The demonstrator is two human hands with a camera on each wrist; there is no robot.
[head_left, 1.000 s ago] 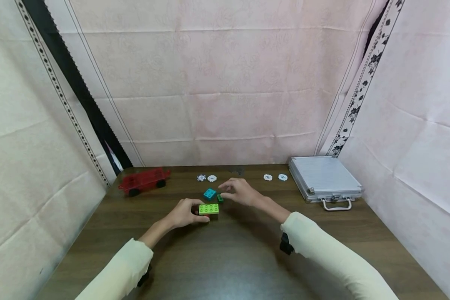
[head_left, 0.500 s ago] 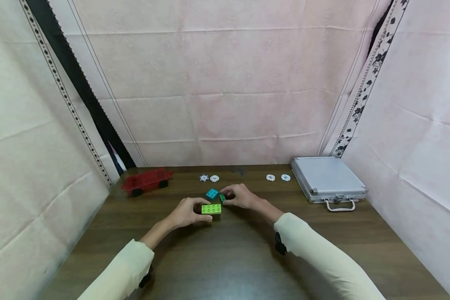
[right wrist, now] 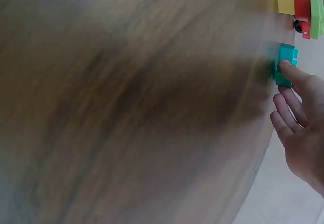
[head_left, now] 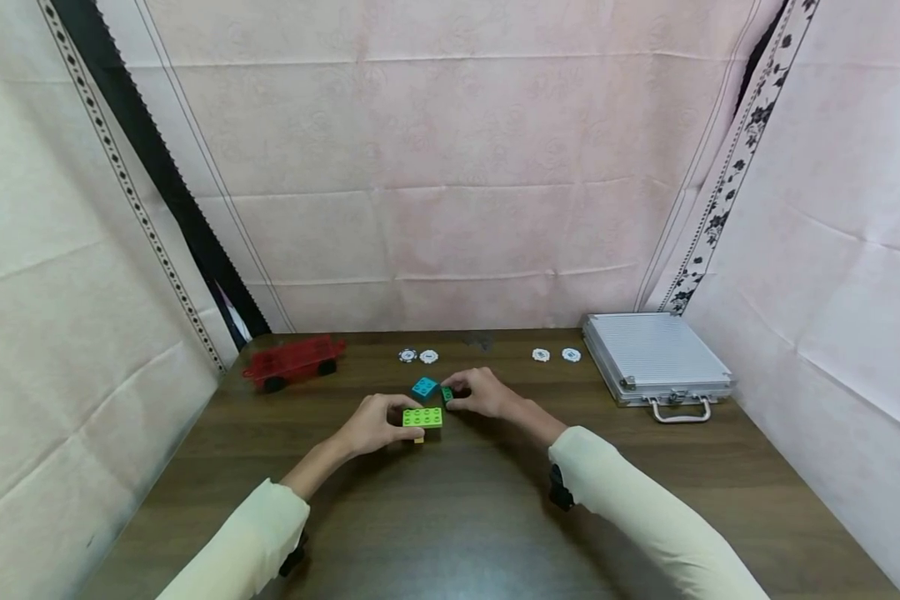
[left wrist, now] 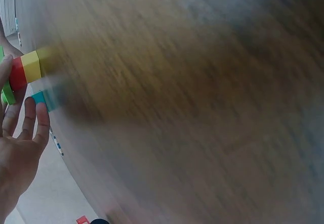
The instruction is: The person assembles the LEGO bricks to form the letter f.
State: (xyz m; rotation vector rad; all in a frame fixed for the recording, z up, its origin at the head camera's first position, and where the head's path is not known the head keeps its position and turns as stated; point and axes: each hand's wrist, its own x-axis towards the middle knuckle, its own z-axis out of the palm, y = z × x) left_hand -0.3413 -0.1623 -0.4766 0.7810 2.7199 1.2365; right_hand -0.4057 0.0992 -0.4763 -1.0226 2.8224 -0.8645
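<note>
In the head view my left hand (head_left: 375, 425) grips a short stack of toy building bricks from its left side. A lime green brick (head_left: 422, 417) tops the stack; under it the left wrist view shows a red brick (left wrist: 18, 72) and a yellow brick (left wrist: 32, 66), lowest and close over the table. My right hand (head_left: 483, 393) pinches a small dark green brick (head_left: 447, 395) on the table, its thumb lying along that brick's side in the right wrist view. Just left of the green brick is a blue brick (head_left: 424, 388). Fingers partly hide the stack.
A red toy wagon (head_left: 294, 362) with black wheels stands at the table's back left. Poker chips (head_left: 429, 357) lie in two pairs along the back edge. A silver case (head_left: 656, 358) with a handle sits at the right. Cloth hangs behind and at both sides.
My right hand has come in closer and taken hold of the dark green brick, which has turned slightly. The left hand keeps its grip; the stack's yellow brick now shows below the thumb.
</note>
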